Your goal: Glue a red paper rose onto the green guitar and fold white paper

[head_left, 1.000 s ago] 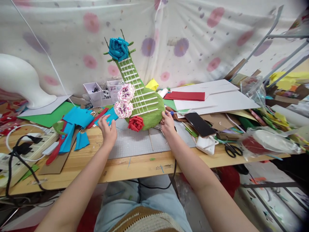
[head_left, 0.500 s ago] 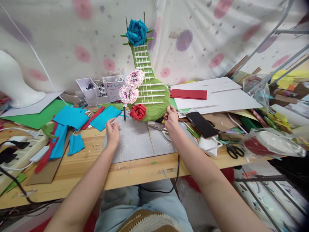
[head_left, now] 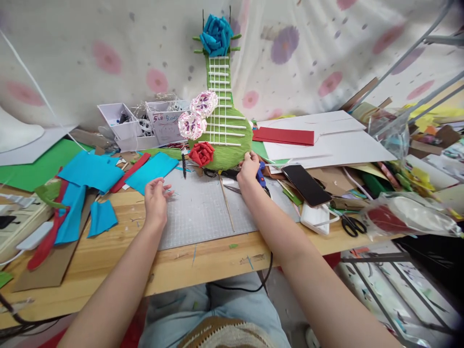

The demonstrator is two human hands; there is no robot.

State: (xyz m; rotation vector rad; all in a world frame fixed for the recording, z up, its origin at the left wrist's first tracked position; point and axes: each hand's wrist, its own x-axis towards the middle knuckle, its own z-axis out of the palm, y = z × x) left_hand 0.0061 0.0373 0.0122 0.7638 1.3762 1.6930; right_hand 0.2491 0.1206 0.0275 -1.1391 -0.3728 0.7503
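A green lute-shaped craft piece [head_left: 235, 152] stands upright behind the grey cutting mat [head_left: 192, 212], gripped at its lower right edge by my right hand [head_left: 249, 168]. White sticks and strings cross its front. It carries a blue paper flower [head_left: 216, 36] on top, two pink-and-white flowers [head_left: 203, 104] on the left and a red paper rose [head_left: 202, 153] low down. My left hand [head_left: 156, 198] hovers over the mat's left side with loosely curled, parted fingers, holding nothing. Below the piece lies a thin wooden stick [head_left: 227, 205]. A blue-handled tool [head_left: 261, 175] is partly hidden behind my right wrist.
Blue paper pieces [head_left: 90, 170] and a power strip [head_left: 25, 217] lie on the left. White boxes [head_left: 121, 126] stand at the back. On the right are a phone [head_left: 306, 184], a white charger [head_left: 319, 218], black-handled scissors [head_left: 353, 226], red paper [head_left: 284, 136] and white boards [head_left: 326, 125].
The lute-shaped piece has turned more upright, its top swinging right. My left hand has moved left, away from it. My right hand keeps its hold. The camera view has shifted slightly.
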